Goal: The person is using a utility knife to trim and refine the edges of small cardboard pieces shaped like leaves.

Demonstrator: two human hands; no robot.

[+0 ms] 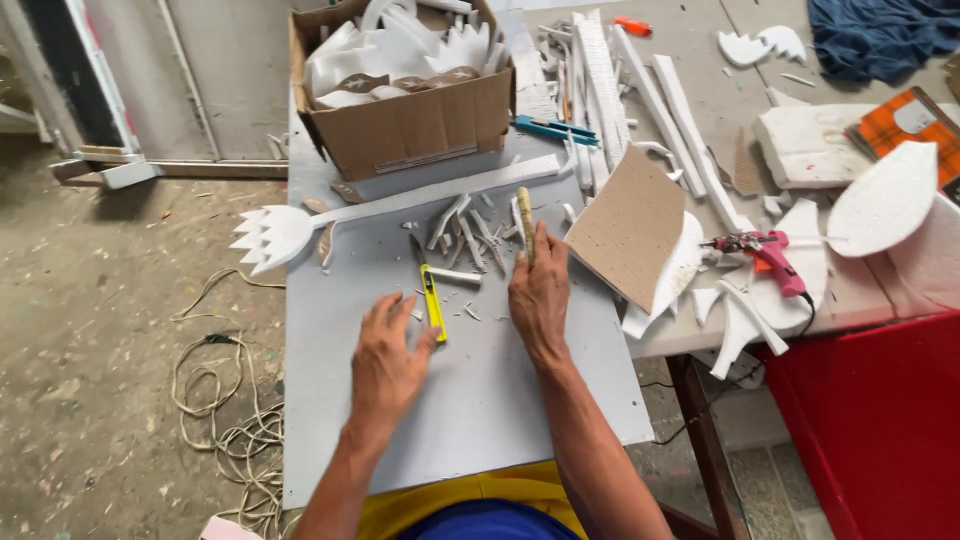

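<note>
Setting: Grey board laid over our counter (470, 420), with a dusty concrete floor (90, 330) at 9 o'clock and a tangle of cord (225, 420) lying on it.
Left hand: our left hand (385, 360) lies flat and spread on the board, holding nothing; its fingertips sit just beside the yellow utility knife (432, 303).
Right hand: our right hand (538, 290) is closed around a thin pale stick (524, 215), which points away toward 12 o'clock.
Stick: slim, straight, light tan, its lower end hidden inside the fist; whether it is foam or wood we cannot tell.
Knife: narrow, yellow and black, lying lengthwise between our hands; whether the blade is out we cannot tell.
Offcuts: a scatter of white foam scraps (465, 235) at 12 o'clock, just past the knife.
Long piece: a white foam shaft with a spiky leaf end (275, 237) runs from 10 toward 1 o'clock.
Further off: cardboard box of foam shapes (405, 90) at 12, brown card sheet (625, 230) at 2, pink glue gun (765, 255) at 3.
Risk: we judge the left fingers could catch the knife edge if they slide sideways; the thin stick may snap under a hard squeeze; loose scraps could make the stick skid.
</note>
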